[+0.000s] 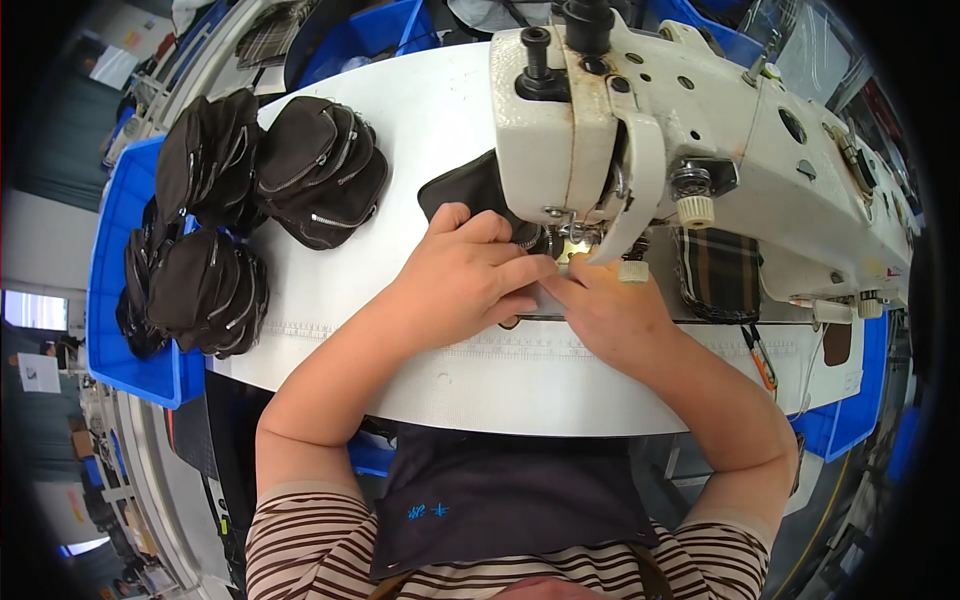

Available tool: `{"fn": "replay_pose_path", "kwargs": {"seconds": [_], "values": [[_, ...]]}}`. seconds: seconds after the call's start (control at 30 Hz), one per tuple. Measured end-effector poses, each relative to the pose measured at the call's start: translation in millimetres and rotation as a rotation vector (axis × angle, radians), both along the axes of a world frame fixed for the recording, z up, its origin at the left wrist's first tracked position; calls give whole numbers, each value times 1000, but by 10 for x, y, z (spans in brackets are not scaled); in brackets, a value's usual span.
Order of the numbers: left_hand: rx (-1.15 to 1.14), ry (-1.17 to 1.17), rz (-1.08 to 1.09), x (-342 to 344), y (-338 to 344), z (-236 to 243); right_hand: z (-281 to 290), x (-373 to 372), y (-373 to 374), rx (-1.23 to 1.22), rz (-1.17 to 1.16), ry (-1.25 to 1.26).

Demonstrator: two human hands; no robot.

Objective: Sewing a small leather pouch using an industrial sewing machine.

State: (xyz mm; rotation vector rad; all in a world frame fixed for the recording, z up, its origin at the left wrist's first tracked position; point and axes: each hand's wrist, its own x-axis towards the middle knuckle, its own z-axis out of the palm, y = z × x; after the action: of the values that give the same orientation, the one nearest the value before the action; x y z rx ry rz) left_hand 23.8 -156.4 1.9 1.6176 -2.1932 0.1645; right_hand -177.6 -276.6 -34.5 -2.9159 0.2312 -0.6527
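A white sewing machine stands over the table, its small lamp lighting the presser foot. Beneath the machine head lies a dark fabric pouch piece, partly hidden by the head and my fingers. My left hand has its fingers bent and closed on the near edge of this piece, left of the foot. Close against the foot is my right hand, fingers pinched together and thumb nearly touching the left fingertips. What sits between the right fingers is hidden.
Stacks of dark zippered pouches lie at the left, some in a blue bin. Right of the machine head are a striped fabric panel and orange-handled thread snips. A ruler strip runs along the white table.
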Motion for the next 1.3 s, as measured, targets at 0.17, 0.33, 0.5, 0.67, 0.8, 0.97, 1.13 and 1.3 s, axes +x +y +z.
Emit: {"fn": "replay_pose_path", "kwargs": {"seconds": [0.17,0.33,0.5,0.67,0.8,0.97,1.13,1.3], "values": [[73,15,43,58,-6,-70,32,1,-19,6,20,-14],[124,394,48,-21,-71,-104,-42,20,6,-10,-26,72],[-21,138,126,-43,-155,-201,16,23,0,-73,24,47],[-142,-3,112,-13,-180,-274,24,8,19,-165,21,66],[-141,-5,42,-15,-196,-322,-27,-22,37,-125,20,97],[-5,148,65,10,-194,-308,-73,-33,56,-155,5,77],[-17,6,15,76,-205,-221,-40,-34,62,-168,7,90],[13,65,51,36,-187,-265,-41,-38,42,-156,32,59]]}}
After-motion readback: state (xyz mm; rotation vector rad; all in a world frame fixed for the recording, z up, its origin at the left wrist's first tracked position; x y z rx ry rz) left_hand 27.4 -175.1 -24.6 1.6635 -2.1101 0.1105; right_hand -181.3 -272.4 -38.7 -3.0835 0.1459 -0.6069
